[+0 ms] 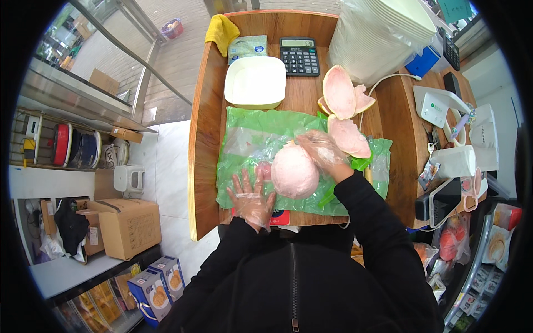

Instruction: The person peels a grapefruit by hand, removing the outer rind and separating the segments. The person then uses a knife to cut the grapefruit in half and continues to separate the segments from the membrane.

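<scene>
A peeled pomelo (295, 170), its pale pink pith showing, rests on a green plastic sheet (241, 125) on the wooden table. My right hand (322, 150), in a clear plastic glove, curls against the fruit's upper right side; its fingertips are partly hidden. Also gloved, my left hand (253, 204) lies palm down with fingers spread, left of the pomelo and apart from it. A small pinkish-red patch (263, 170) shows beside the pomelo. Pieces of thick pomelo peel (349, 136) lie just beyond my right hand. Beneath it, a tool's handle (368, 175) partly shows near bright green plastic.
A white plastic container (255, 81) stands beyond the sheet, beside a calculator (299, 56) and a tissue pack (248, 48). Tall stacked containers in plastic wrap (374, 41) occupy the back right. A yellow cloth (222, 33) hangs over the raised left edge. A white cable (370, 93) runs near the peel.
</scene>
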